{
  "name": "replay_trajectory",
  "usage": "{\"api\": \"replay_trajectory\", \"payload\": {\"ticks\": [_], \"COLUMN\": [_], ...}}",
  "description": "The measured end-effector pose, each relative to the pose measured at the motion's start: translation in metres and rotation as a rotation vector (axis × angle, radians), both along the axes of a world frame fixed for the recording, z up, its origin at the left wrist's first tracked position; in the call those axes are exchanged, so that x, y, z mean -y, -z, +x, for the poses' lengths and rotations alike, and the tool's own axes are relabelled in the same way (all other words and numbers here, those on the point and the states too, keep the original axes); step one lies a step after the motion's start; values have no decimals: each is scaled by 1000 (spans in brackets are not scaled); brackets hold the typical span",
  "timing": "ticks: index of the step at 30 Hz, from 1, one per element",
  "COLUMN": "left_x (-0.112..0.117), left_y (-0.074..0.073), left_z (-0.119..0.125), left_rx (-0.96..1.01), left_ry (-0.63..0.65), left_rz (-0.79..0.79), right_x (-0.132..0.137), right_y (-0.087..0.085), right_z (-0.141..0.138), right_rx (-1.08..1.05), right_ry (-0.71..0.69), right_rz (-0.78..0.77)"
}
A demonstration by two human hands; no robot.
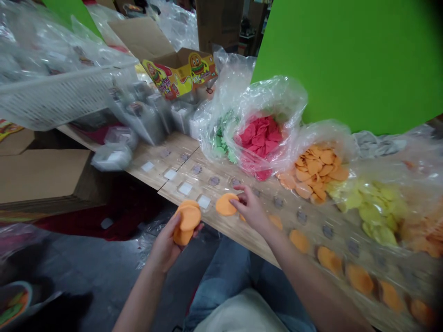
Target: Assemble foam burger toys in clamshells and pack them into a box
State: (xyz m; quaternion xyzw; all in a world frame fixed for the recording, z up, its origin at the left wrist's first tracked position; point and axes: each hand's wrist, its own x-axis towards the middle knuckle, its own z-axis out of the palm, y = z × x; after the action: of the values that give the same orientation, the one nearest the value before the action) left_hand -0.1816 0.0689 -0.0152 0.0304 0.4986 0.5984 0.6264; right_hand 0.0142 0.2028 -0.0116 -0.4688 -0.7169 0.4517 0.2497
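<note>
My left hand (pixel 169 244) is closed around a few flat orange discs (pixel 188 217), fanned slightly past the table's front edge. My right hand (pixel 251 207) pinches the rim of a single orange disc (pixel 226 204) over the row of clear plastic packs. To its left, white squares (pixel 185 188) show in the packs nearest me. Further right along the front row lie several more orange discs (pixel 329 259), partly hidden by my right forearm. Behind them runs a row of small greyish pieces (pixel 214 180), also under clear plastic.
Open plastic bags along the back hold green pieces (pixel 221 138), red pieces (pixel 259 136), orange discs (pixel 316 168) and yellow pieces (pixel 380 210). A printed burger box (pixel 183 74) and a white basket (pixel 65 97) stand back left. A cardboard box (pixel 44 173) sits left.
</note>
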Motion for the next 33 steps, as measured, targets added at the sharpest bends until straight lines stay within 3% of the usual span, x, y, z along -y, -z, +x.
{"api": "replay_trajectory", "payload": {"ticks": [5, 8, 11, 15, 20, 23, 25, 28, 31, 33], "left_x": [2, -7, -20, -39, -55, -57, -53, -40, -28, -25], "left_y": [-1, -4, -5, 0, -2, -15, -25, -35, -34, -27], "left_z": [15, 25, 30, 35, 44, 41, 34, 24, 21, 22], "left_rx": [-122, -337, -621, -956, -1152, -1131, -1030, -603, -179, -125], "left_ry": [418, 544, 625, 813, 950, 996, 943, 765, 611, 508], "left_rz": [119, 202, 279, 234, 142, 137, 186, 215, 182, 173], "right_x": [-4, 1, 3, 5, 19, 26, 28, 31, 35, 38], "right_y": [23, 24, 20, 14, 9, 12, 11, 1, -14, -18], "right_z": [-9, -9, -9, -5, 8, 13, 14, 10, -3, -15], "right_rx": [451, 565, 597, 616, 673, 695, 654, 429, 51, -154], "right_ry": [-100, -133, -127, -115, -5, -29, -27, 42, 15, -63], "right_rz": [378, 532, 585, 635, 660, 648, 614, 517, 131, -208]}}
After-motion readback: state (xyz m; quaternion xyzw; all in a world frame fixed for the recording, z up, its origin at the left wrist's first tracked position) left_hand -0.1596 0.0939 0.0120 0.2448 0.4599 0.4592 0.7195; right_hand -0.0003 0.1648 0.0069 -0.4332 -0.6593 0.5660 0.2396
